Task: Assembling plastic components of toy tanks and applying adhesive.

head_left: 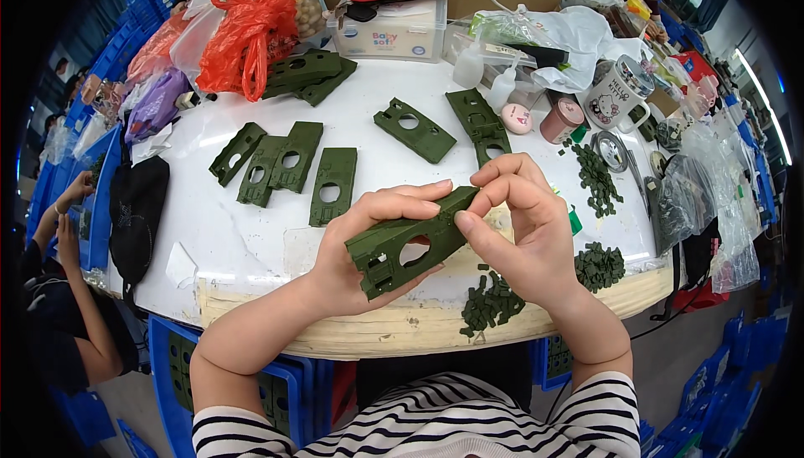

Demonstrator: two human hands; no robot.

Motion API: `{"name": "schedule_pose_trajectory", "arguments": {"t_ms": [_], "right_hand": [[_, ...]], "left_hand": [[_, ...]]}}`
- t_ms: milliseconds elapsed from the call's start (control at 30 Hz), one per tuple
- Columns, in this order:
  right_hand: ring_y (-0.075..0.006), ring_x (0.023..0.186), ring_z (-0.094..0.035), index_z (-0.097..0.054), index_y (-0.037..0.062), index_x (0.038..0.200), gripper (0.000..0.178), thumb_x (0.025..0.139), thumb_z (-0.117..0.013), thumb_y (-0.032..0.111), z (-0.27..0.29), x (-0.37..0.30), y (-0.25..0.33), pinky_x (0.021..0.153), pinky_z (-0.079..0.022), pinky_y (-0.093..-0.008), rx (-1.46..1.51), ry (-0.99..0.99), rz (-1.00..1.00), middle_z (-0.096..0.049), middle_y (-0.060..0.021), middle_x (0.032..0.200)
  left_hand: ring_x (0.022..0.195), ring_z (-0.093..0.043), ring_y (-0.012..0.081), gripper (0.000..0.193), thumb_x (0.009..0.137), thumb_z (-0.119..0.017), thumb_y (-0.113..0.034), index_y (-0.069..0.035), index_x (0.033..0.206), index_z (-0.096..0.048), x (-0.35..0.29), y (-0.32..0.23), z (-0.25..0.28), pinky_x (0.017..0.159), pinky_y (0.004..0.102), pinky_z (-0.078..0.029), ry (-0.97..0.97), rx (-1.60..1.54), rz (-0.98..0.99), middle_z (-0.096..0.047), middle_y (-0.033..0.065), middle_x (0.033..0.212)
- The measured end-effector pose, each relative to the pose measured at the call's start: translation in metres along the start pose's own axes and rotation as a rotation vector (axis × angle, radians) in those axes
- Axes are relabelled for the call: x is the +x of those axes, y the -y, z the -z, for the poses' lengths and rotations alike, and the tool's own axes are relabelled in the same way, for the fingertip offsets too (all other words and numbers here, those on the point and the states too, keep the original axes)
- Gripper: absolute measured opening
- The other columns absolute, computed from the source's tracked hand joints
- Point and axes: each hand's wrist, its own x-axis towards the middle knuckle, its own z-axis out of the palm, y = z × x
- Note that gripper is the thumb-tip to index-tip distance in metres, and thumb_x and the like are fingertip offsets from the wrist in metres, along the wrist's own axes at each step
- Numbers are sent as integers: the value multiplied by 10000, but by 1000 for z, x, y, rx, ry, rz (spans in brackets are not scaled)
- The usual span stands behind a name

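My left hand [337,250] is wrapped round a dark green plastic toy tank hull [382,244], which has a large round hole, and holds it tilted above the table's near edge. At the hull's far right end, my right hand [529,232] has its thumb and fingertips pinched together against the plastic. Any small piece between those fingertips is hidden. Beneath and beside my right hand lie a near pile of tiny green pieces [490,303] and a second small pile [600,265]. Several similar hulls lie beyond my hands, among them one upright rectangular hull [333,187] and one slanted hull [414,130].
A longer scatter of green pieces [596,180] lies at the right, near a mug [618,98] and a pink jar [562,120]. Stacked hulls [310,74], a red plastic bag [247,39] and a clear box [389,29] line the back. Blue crates [172,366] stand below the table.
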Motion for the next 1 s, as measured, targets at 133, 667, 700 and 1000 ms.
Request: {"name": "schedule_pose_trajectory", "arguments": {"t_ms": [133,667,700,1000], "right_hand": [[-183,958,-538,-631,40,782,114,755,-735,78,0,1,1,854,-421,-300,-52,-10,39,-528,-96,992],[-188,647,-585,-596,21,777,118,776,-714,26,36,7,36,593,-462,-293,-271,431,-123,-576,-57,710],[-253,656,-624,-612,23,775,95,793,-698,58,37,4,33,625,-497,-342,-366,584,-150,-612,-90,724],[-340,750,-653,-628,-24,750,164,783,-698,121,19,-13,13,693,-517,-408,-702,920,-101,-645,-178,723]], "left_hand": [[1190,-568,261,541,751,-758,24,-30,1215,-484,-1,1,0,937,335,-503,-2,-43,42,-512,229,1331],[1107,-575,179,596,756,-731,84,-22,1251,-417,4,5,14,895,299,-524,-113,-293,264,-457,206,1388],[1100,-577,177,594,755,-733,82,-21,1247,-418,5,8,15,893,300,-519,-130,-282,266,-465,205,1381],[1081,-579,169,588,760,-731,82,-6,1246,-411,6,10,14,897,307,-513,-136,-305,304,-472,205,1372]]}}
